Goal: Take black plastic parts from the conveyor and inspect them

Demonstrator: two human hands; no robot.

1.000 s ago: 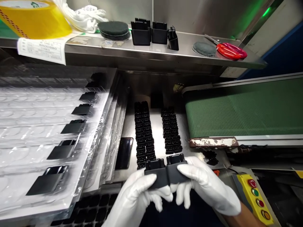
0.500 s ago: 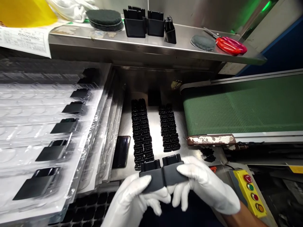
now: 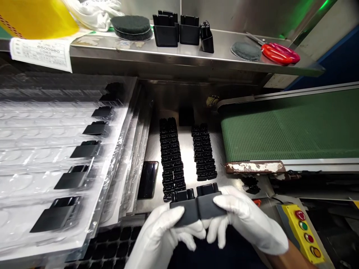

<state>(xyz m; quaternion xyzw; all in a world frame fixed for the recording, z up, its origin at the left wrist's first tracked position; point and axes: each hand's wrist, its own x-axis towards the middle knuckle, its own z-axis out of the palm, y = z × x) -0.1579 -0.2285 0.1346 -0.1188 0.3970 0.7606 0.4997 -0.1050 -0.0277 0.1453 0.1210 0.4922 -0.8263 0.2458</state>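
Both of my hands wear white gloves. My left hand [image 3: 171,231] is closed on a black plastic part [image 3: 187,213], its thumb flat on the front face and its fingers beneath. In my right hand [image 3: 241,216] is a similar black plastic part [image 3: 209,205], pinched between thumb and fingers. The two parts stand side by side, edges touching or nearly so, with their ribbed tops facing away from me. Behind them, rows of small black pieces [image 3: 171,153] run along the metal table, with a second, shorter set [image 3: 204,151] to the right.
Stacked clear trays [image 3: 30,160] with several black parts fill the left. A phone [image 3: 148,180] lies beside them. At right are a green conveyor [image 3: 291,127] and a yellow button box [image 3: 305,231]. Scissors [image 3: 280,54], black pads [image 3: 131,27] and more parts [image 3: 165,35] rest on the shelf [image 3: 218,56].
The whole view has shifted slightly, so the scene sits a little further right. Both hands keep hold of the two black parts in nearly the same pose.
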